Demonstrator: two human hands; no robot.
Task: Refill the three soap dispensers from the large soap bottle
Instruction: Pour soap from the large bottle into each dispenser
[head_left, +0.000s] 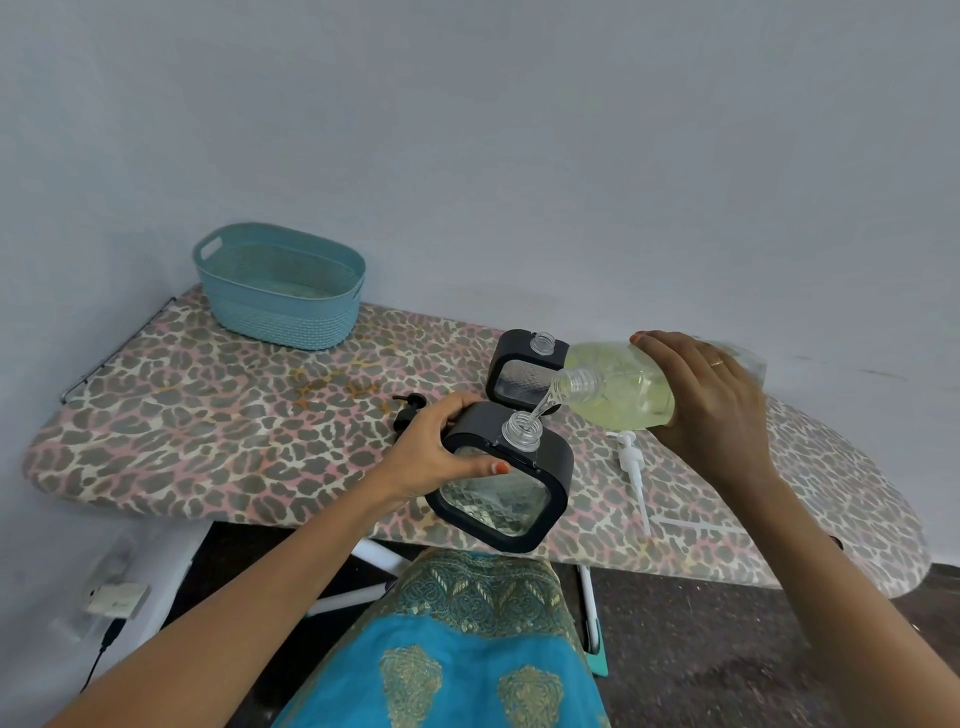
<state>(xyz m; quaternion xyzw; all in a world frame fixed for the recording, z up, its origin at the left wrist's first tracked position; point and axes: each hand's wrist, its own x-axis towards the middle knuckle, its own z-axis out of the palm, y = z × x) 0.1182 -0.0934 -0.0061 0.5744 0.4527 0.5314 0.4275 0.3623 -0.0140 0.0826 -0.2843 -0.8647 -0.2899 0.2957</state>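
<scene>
the left hand (441, 447) holds a black square soap dispenser (550, 467) at the near edge of the ironing board (182, 415). its grip is curled round the top left corner, fingers over the top and thumb pressed on the glass front. the dispenser is tilted and its clear neck is open.

the right hand (711, 395) holds the large soap bottle (618, 387) up above the middle of the board. its grip is wrapped round the fat part of the bottle. the bottle is tipped on its side with the mouth pointing down and left. a thin stream of soap (540, 410) runs from the mouth into the open neck of the dispenser. the soap in the bottle is pale yellow.

a second dispenser (511, 358) stands behind, near the far edge, its neck open too.

a white pump (631, 462) lies flat on the board below the bottle. a black pump (408, 410) lies just left of the left hand. a blue basket (280, 317) sits at the far left corner.
</scene>
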